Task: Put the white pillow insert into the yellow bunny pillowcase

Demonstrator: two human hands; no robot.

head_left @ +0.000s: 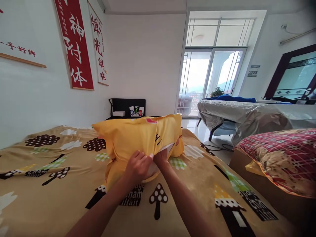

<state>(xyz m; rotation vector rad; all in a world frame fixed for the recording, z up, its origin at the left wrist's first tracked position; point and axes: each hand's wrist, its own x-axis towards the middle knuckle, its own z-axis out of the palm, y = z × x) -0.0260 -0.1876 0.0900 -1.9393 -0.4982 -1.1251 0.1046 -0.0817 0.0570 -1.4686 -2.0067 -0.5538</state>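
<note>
A yellow pillowcase (130,135) with a white pillow (152,170) partly showing in its mouth stands propped on the bed sheet (195,177). My left hand (138,164) is closed on the near edge of the pillowcase opening, its fingers curled round the cloth. Beside it, my right hand (161,158) reaches into the opening up to about the wrist. The cloth covers the fingers of that hand, so whether they grip anything is hidden. White fabric also shows just above my right wrist.
A red plaid floral bundle (283,154) rests on a cardboard box (259,174) at the right. Behind it stands a table under a plastic cover (237,110). A black bench (125,103) with a white box stands at the far wall. Scrolls (77,46) hang at left.
</note>
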